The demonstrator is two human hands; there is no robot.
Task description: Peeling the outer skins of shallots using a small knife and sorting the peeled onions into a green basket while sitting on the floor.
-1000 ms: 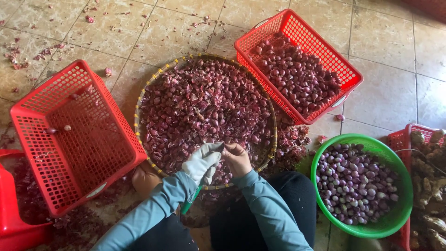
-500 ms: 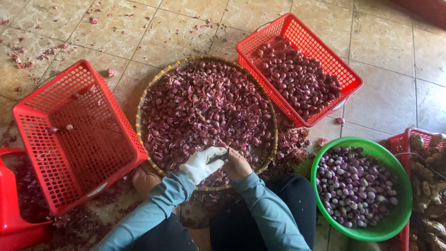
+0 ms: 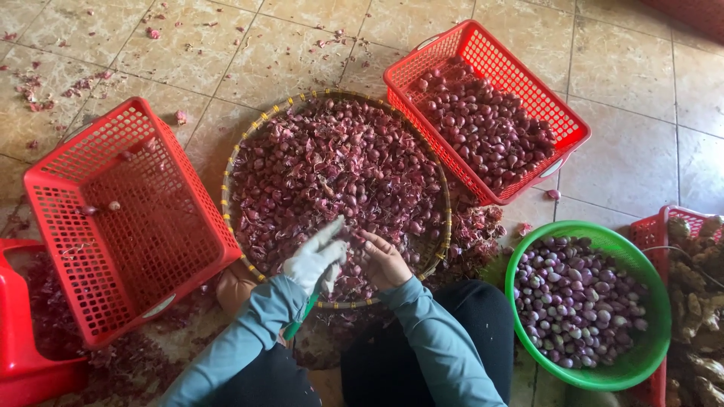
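Two hands meet over the near edge of the round woven tray, which is heaped with red shallots and their skins. My left hand, in a white glove, is closed around a knife with a green handle; the handle slants down and to the left from my fist toward my sleeve, its long axis running diagonally, and the blade is hidden behind my glove. My bare right hand curls its fingers around something small just beside the glove; I cannot tell what it is. An almost empty red basket sits to my left, another red basket holds unpeeled shallots, and a green bowl at my right holds peeled ones.
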